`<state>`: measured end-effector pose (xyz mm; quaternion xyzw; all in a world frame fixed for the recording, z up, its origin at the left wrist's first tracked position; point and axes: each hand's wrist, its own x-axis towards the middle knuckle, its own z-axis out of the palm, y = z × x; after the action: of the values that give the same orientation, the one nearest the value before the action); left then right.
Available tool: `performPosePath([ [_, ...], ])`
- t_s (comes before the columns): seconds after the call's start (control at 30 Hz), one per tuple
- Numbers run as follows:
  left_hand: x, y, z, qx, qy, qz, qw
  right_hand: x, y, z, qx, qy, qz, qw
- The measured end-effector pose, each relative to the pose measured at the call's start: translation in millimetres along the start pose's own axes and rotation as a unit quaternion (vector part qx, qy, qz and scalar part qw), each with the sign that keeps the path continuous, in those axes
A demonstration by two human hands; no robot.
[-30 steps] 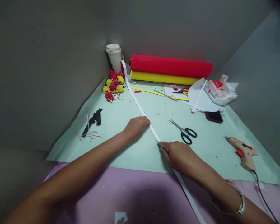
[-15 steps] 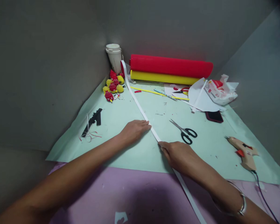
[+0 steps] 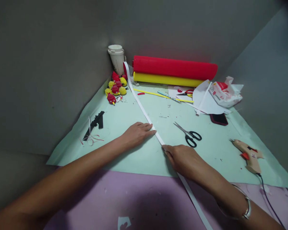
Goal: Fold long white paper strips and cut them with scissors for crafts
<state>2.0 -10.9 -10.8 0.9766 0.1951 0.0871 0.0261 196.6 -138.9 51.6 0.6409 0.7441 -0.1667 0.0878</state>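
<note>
A long, narrow white paper strip (image 3: pixel 143 109) runs slantwise over the pale green sheet, from its curled far end by the cup to the bottom edge of the view. My left hand (image 3: pixel 138 132) lies with its fingertips and thumb on the strip, the thumb spread from the fingers. Nearer to me, my right hand (image 3: pixel 184 158) pinches the strip between thumb and fingers. Part of the strip is hidden under that hand and forearm. Black-handled scissors (image 3: pixel 188 134) lie partly open to the right of the strip.
A glue gun (image 3: pixel 248 155) with a cord lies at the right, a phone (image 3: pixel 219 119) behind it. Red (image 3: pixel 175 67) and yellow rolls (image 3: pixel 168 79), a tissue pack (image 3: pixel 227 92) and a white cup (image 3: pixel 116 59) stand at the back. Small red and yellow ornaments (image 3: pixel 115 89) cluster left.
The left thumb has moved slightly away from the fingers on the strip. My right hand keeps its pinch in the same place. The view has shifted a little.
</note>
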Motion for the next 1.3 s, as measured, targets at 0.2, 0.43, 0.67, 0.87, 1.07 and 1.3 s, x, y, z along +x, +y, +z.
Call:
performPosePath([
  [0.2, -0.6, 1.5, -2.3, 0.030, -0.018, 0.009, 0.999, -0.1, -1.0, -1.4, -0.002, -0.005, 0.004, 1.000],
  [0.43, -0.9, 1.6, -3.1, 0.027, -0.014, 0.013, 0.999, -1.4, -0.9, -3.0, -0.006, -0.003, 0.001, 1.000],
  [0.67, -1.1, 2.0, -3.7, 0.033, -0.025, 0.015, 0.999, -1.4, 1.2, -3.1, -0.008, -0.007, 0.008, 1.000],
  [0.87, -0.6, 4.2, -6.7, 0.057, -0.045, 0.021, 0.997, -0.6, 1.6, -3.4, -0.018, -0.009, 0.001, 1.000],
  [1.07, -1.4, 6.0, -8.6, 0.077, -0.056, 0.020, 0.995, 0.4, 3.6, -0.2, -0.023, -0.007, -0.005, 1.000],
  [1.3, -3.8, 4.5, -6.1, 0.072, -0.044, 0.024, 0.996, 0.9, -0.2, -4.9, -0.037, -0.032, -0.003, 0.999],
])
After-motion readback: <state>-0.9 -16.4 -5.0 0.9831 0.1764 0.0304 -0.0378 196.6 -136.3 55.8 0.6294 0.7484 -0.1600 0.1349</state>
